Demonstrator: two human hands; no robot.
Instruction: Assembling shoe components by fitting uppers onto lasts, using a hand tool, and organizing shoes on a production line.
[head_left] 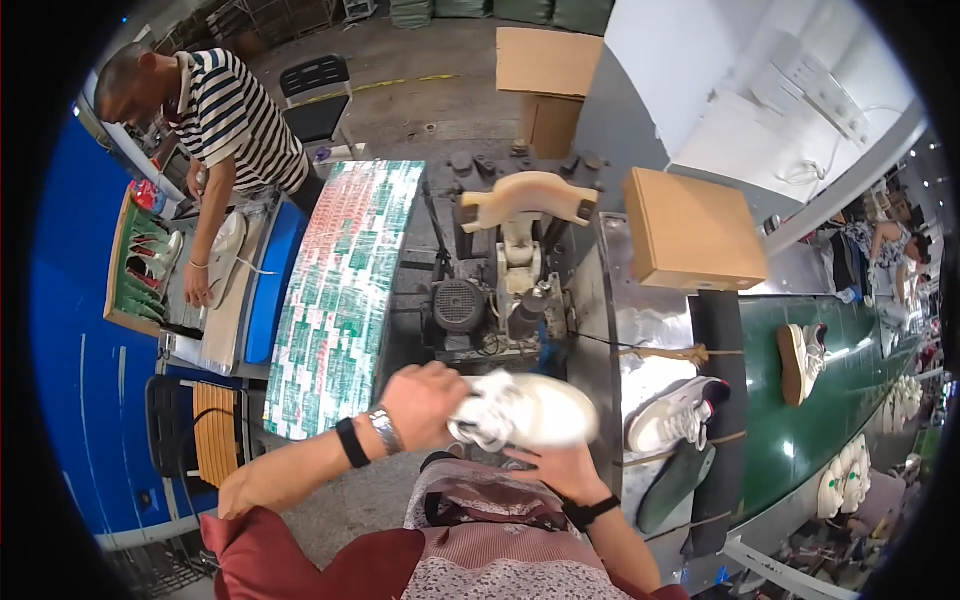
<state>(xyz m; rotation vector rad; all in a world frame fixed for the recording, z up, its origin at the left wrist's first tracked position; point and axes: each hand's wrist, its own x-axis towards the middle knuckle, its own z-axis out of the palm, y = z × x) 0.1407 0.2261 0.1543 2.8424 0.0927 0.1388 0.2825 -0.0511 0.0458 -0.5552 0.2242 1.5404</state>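
Note:
A white lace-up sneaker (545,412) is held level in front of my body, its toe pointing right and slightly blurred. My left hand (425,405) is closed round the heel end, beside the loose white laces (488,408). Just below the toe is my right hand (565,472), its visible fingers stretched out toward the left. The sneaker hides part of this hand, and I cannot tell whether it touches the sole. Beyond the sneaker stands a machine with a curved tan pad (528,197) on top.
At right, another sneaker (665,418) lies on the metal ledge, beside a green conveyor belt (765,400) carrying more shoes. A cardboard box (690,230) rests farther back. Left stands a table wrapped in green-and-white printed film (340,290); a co-worker (225,120) handles a shoe beyond it.

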